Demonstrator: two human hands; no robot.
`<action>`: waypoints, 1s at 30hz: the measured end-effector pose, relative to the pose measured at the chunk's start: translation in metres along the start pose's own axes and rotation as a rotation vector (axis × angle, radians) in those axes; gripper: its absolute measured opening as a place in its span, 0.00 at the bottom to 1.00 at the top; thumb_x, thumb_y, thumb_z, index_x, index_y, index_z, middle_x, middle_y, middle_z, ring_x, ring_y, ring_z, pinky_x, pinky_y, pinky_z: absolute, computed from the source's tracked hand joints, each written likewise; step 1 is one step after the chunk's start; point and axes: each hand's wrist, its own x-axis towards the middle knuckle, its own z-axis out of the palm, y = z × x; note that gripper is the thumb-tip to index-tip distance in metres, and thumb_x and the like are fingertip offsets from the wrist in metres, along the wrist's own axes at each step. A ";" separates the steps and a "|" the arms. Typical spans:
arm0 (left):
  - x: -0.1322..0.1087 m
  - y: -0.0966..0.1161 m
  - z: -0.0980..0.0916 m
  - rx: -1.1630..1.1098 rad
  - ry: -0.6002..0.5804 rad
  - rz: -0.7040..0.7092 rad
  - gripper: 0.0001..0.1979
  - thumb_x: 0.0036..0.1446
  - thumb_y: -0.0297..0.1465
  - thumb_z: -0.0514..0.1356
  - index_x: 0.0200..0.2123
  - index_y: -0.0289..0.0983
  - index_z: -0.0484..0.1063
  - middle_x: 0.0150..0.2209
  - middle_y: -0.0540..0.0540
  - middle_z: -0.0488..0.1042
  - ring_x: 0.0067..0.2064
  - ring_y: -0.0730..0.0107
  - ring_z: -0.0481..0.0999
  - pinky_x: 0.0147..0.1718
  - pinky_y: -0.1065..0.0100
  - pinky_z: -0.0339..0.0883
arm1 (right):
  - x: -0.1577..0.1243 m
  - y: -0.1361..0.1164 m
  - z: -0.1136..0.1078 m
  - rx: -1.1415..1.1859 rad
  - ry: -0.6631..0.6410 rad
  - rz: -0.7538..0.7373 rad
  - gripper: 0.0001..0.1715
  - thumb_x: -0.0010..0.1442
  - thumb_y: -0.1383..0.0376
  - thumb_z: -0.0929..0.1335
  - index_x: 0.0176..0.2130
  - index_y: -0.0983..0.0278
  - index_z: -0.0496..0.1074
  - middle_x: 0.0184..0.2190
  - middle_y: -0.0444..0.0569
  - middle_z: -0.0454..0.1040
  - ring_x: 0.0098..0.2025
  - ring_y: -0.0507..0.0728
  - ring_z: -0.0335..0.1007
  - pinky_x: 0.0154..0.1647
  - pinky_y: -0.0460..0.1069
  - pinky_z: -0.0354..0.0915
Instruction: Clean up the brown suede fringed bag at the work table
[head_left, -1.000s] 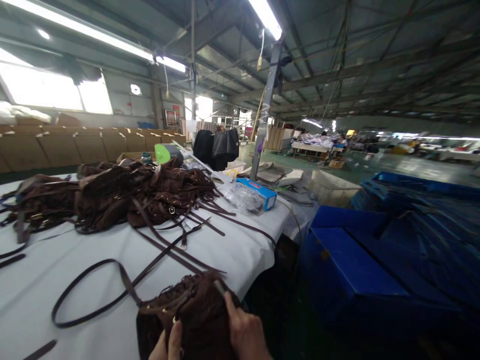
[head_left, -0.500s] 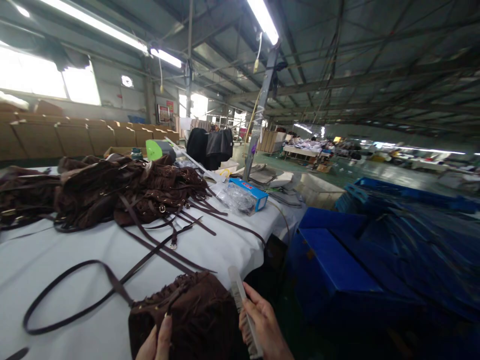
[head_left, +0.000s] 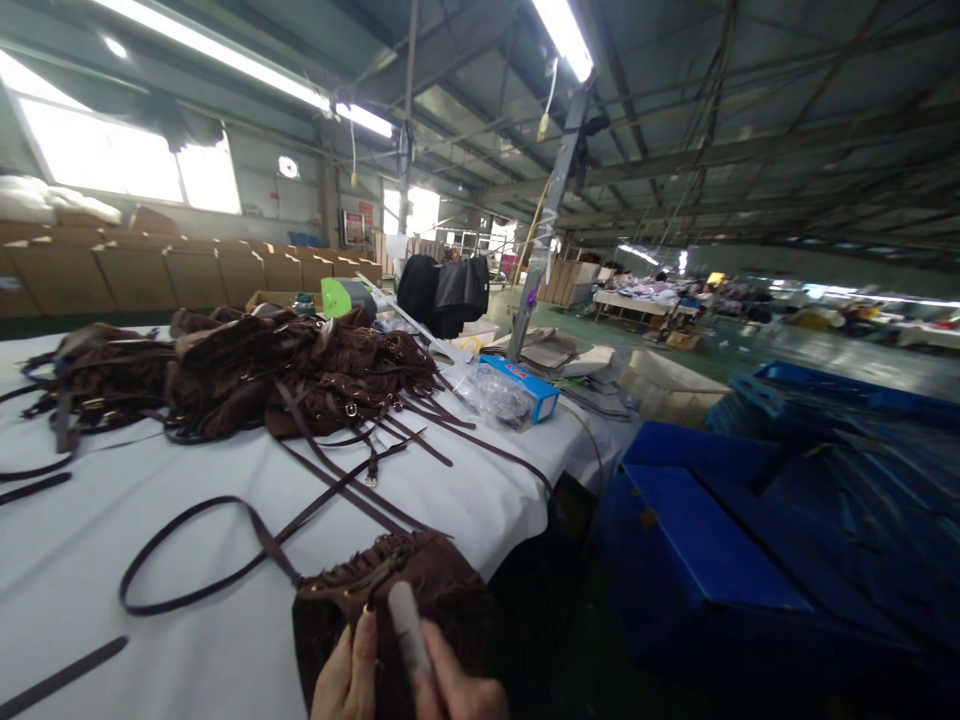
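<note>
A dark brown fringed bag (head_left: 450,580) lies at the table's near edge, its long strap (head_left: 184,508) looped out to the left. My left hand (head_left: 345,670) pinches the bag near its drawstring front, with the thumb and finger pressed together. In my right hand (head_left: 457,685) is a pale-handled brush (head_left: 407,625), held over the front of the bag and slightly blurred. Whether its bristles touch the fabric cannot be made out. Behind them, more brown bags (head_left: 232,375) are heaped with their straps trailing over the white table covering (head_left: 225,480).
A blue box (head_left: 536,385) with clear plastic sits near the table's right edge. Large blue bins (head_left: 705,530) stand to the right on the floor. A metal post (head_left: 547,220) rises behind the table, and cardboard cartons (head_left: 142,275) line the back left.
My right hand has moved left with the brush, from the bag's right side to over its front. My left hand keeps its hold. The whole view has shifted, so the scene sits further right.
</note>
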 end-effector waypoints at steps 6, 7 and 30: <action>-0.008 -0.014 0.000 0.013 0.107 0.038 0.20 0.56 0.42 0.54 0.43 0.35 0.75 0.47 0.41 0.77 0.57 0.49 0.68 0.59 0.52 0.58 | 0.014 0.042 0.008 -0.633 -0.201 0.005 0.34 0.52 0.81 0.60 0.58 0.69 0.65 0.20 0.50 0.76 0.21 0.58 0.74 0.21 0.45 0.65; -0.010 -0.015 0.001 0.016 0.123 0.050 0.20 0.57 0.42 0.53 0.43 0.34 0.75 0.48 0.40 0.77 0.58 0.49 0.67 0.60 0.52 0.57 | 0.021 0.058 -0.006 -0.688 -0.250 0.101 0.35 0.52 0.82 0.59 0.58 0.69 0.64 0.21 0.51 0.76 0.23 0.59 0.75 0.22 0.46 0.66; -0.007 -0.001 0.022 0.056 0.040 0.056 0.20 0.57 0.37 0.50 0.43 0.33 0.75 0.48 0.38 0.76 0.56 0.51 0.70 0.60 0.56 0.57 | 0.046 0.081 -0.023 -0.488 -0.108 0.111 0.22 0.63 0.73 0.59 0.54 0.65 0.69 0.26 0.51 0.78 0.28 0.56 0.76 0.28 0.45 0.63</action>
